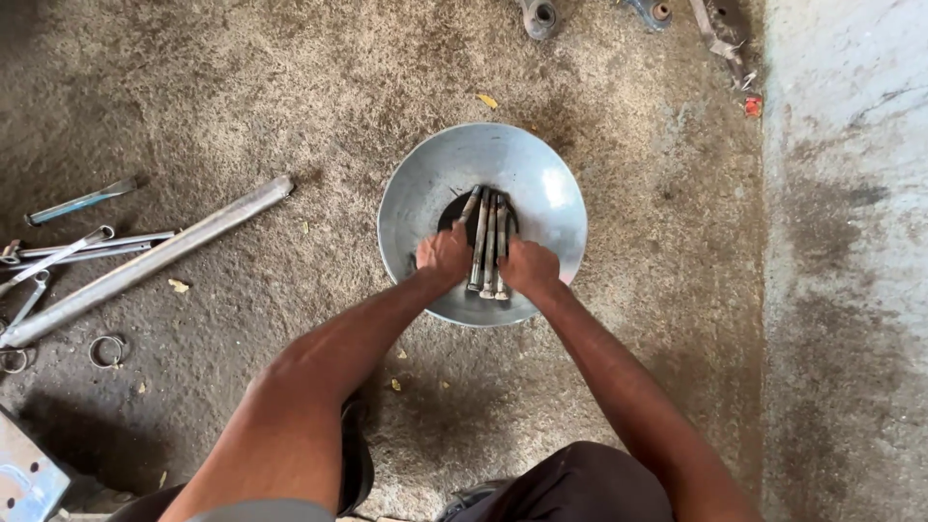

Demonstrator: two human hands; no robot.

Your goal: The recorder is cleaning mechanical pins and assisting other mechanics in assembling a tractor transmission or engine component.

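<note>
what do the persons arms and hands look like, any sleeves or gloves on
Both arms are bare from shoulder to fingertips: no sleeves reach them, and the left hand and right hand wear no gloves. No watch, bracelet or ring shows. Both forearms look lean, and dark trousers show at the bottom edge.

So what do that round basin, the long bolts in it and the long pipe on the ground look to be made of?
The basin looks like thin sheet metal, perhaps galvanized steel or aluminium: dull grey sheen, scuffed, dark liquid at the bottom. The bolts, held between the left hand and right hand, look like steel, dulled and grimy. The pipe seems bare grey metal with a matte finish.
</note>
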